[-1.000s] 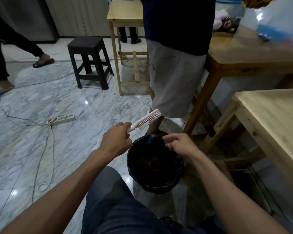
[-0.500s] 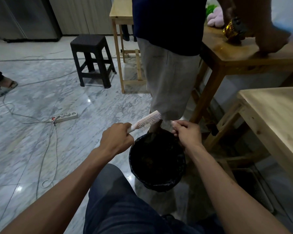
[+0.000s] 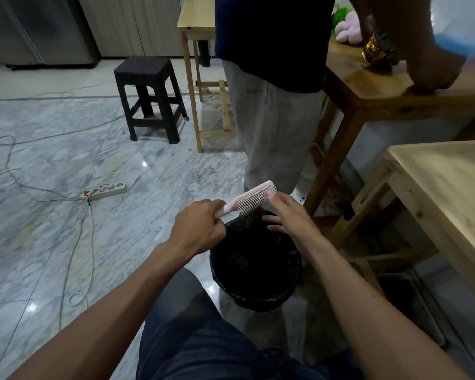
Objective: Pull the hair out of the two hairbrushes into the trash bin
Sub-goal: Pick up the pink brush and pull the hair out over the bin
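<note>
A pale pink hairbrush (image 3: pixel 254 197) with white bristles is held over the far rim of a black trash bin (image 3: pixel 255 289) lined with a dark bag. My left hand (image 3: pixel 199 229) grips the brush by its handle, bristles facing down and towards me. My right hand (image 3: pixel 287 215) is at the brush's head, its fingers spread and fairly straight, the fingertips touching the bristles near the tip. A dark wisp hangs below the bristles; I cannot tell if it is hair. Only one hairbrush is in view.
A person in grey shorts (image 3: pixel 274 127) stands just behind the bin, one hand on a dark wooden table (image 3: pixel 381 86). A light wooden table (image 3: pixel 444 187) is at right. A black stool (image 3: pixel 148 97), a power strip (image 3: pixel 104 190) and cables lie on the marble floor at left.
My right hand rose from the bin's rim to the brush head and opened its fingers against the bristles. The left hand kept its grip on the handle.
</note>
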A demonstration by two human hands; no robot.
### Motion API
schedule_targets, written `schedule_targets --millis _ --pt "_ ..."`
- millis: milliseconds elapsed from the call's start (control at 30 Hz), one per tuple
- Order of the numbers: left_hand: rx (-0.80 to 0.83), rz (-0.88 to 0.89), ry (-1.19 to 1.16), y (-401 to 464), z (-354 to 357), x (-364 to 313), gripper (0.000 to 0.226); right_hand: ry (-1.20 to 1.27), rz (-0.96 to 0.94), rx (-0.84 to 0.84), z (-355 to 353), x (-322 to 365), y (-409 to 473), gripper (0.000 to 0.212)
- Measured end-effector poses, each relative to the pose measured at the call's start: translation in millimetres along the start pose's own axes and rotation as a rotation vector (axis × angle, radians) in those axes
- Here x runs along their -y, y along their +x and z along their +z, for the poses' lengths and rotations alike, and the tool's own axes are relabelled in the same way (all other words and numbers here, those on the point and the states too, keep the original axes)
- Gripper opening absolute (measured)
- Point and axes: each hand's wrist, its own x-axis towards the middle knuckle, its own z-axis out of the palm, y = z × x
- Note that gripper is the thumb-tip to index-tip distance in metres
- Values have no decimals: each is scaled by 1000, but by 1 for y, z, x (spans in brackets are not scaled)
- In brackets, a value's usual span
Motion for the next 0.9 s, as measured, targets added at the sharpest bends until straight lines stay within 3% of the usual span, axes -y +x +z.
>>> schedule_targets --millis 167,400,533,567,633,733,900 --pt "12 -21 -103 -1 -4 -4 34 233 -74 92 -2 -2 1 15" --pt "-14 -160 -120 3 -8 -3 34 148 -111 -124 -14 -17 3 17" --pt "-22 -182 -119 5 -12 -1 36 -47 -31 -67 -20 -24 2 13" --pt "-24 -178 -122 6 -12 -2 35 -154 -8 -12 -20 -25 3 18" --pt "-23 -160 -129 6 -12 -3 35 -385 -8 72 -19 -25 6 47" --pt "4 -105 -116 4 -12 -7 36 -307 -41 134 -5 -14 2 78" --pt "24 6 -121 2 -9 -13 37 -19 -90 250 10 -7 1 42"
